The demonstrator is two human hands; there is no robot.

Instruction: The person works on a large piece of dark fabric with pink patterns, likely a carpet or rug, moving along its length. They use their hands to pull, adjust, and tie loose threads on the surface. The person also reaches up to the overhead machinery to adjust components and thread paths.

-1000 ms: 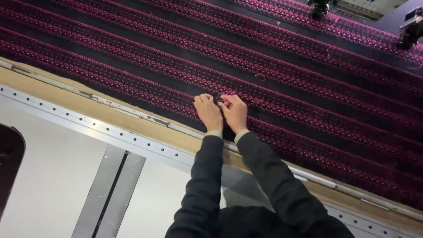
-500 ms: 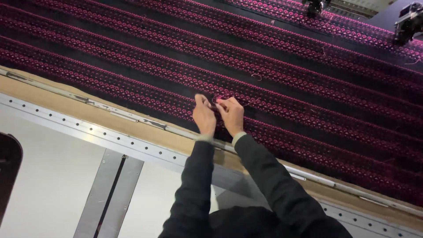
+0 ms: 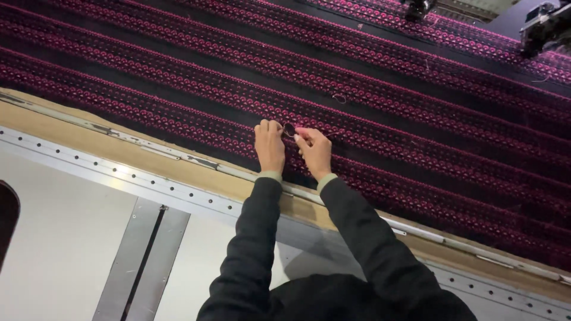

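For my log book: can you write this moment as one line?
left hand: on lace fabric | right hand: pinching small thing, unclear | both over frame edge

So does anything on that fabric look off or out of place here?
Slightly. A loose thread loop lies on the dark fabric above the hands, with stray thread bits farther up. The left hand and right hand pinch something small on a magenta band.

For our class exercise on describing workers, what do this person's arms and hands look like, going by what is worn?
Both arms are covered by long black sleeves. A pale, light-green cuff peeks out at each wrist. The left hand and right hand are bare: no gloves, and no rings or watch that show.
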